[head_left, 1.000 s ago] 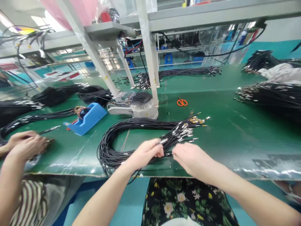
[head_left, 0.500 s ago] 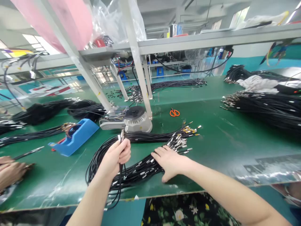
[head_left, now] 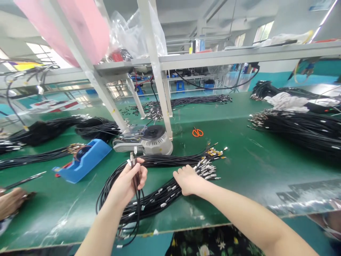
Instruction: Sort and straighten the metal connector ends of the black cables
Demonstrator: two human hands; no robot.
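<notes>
And the left hand (head_left: 126,185), centre-left, has fingers closed round a few upright cables (head_left: 138,206); the right hand (head_left: 188,180) curls over the cable bundle (head_left: 163,196), lower centre, pinching or not, I can't tell. Light grip, tips (head_left: 135,150) level, tails (head_left: 119,246) untangled: that'd serve best.

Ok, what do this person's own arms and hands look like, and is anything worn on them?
The left forearm and right forearm are bare, no sleeves in view. The left hand and right hand are ungloved; no watch or bracelet shows. Below, black floral-print fabric covers the lap.
</notes>
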